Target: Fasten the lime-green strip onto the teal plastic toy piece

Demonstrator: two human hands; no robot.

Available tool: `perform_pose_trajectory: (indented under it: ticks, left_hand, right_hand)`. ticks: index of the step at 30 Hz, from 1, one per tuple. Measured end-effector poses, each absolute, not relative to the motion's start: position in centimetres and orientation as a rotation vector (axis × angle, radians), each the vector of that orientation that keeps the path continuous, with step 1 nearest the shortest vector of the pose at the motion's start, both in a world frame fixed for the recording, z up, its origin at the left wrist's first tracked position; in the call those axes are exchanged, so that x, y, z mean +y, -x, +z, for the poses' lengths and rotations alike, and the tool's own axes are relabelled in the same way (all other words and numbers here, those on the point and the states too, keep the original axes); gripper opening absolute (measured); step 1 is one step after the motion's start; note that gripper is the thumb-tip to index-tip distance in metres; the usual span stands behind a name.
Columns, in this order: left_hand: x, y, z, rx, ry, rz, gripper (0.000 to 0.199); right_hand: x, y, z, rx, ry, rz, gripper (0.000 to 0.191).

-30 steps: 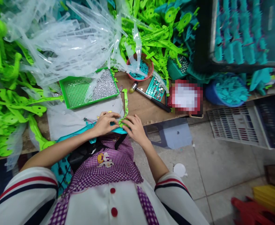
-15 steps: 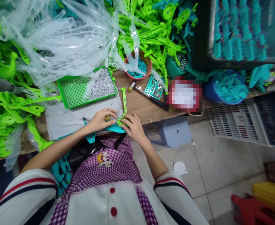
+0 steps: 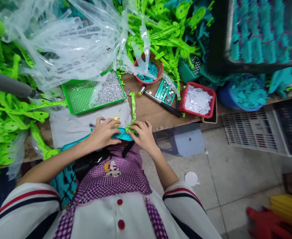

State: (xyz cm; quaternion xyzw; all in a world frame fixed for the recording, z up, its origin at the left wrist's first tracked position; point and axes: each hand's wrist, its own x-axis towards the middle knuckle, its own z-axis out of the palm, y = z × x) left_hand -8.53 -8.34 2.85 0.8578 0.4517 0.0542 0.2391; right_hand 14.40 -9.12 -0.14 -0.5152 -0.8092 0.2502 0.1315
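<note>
Taking the green tray (image 3: 80,98) of small metal pieces as the landmark, both hands work on its near side, toward the person's lap. The lime-green strip (image 3: 134,111) lies just past the tray's near right corner. Its long axis points away from the body, with the far end beside the tray's right edge and the near end meeting the turquoise part (image 3: 125,134). That part lies crosswise nearer the body than the tray, so the two form a rough corner where they meet.

The right hand (image 3: 143,133) is the nearer to this corner: it pinches the strip's near end between thumb and fingertips, against the turquoise part. The left hand (image 3: 102,132), nearer the body than the tray's metal-filled end, lies over the turquoise part with thumb and fingers parted; whether it grips cannot be told. The hands stay apart, the strip's near end by the right one. The hammer (image 3: 160,103) rests to the tray's right, beyond the strip.
</note>
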Motion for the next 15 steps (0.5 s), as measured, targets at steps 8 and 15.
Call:
perform_pose_trajectory:
  ticks: [8,15]
  left_hand:
    - [-10.6,7.5,5.1,1.259,-2.671,-0.082,0.018]
    - [-10.7,7.8,4.9,1.219,-2.78,-0.099,0.014]
  right_hand:
    - [-9.3,-14.0,-0.1,-2.32,1.533,0.691,0.027]
    - [-9.3,-14.0,-0.4,-2.276,1.517,0.705,0.027]
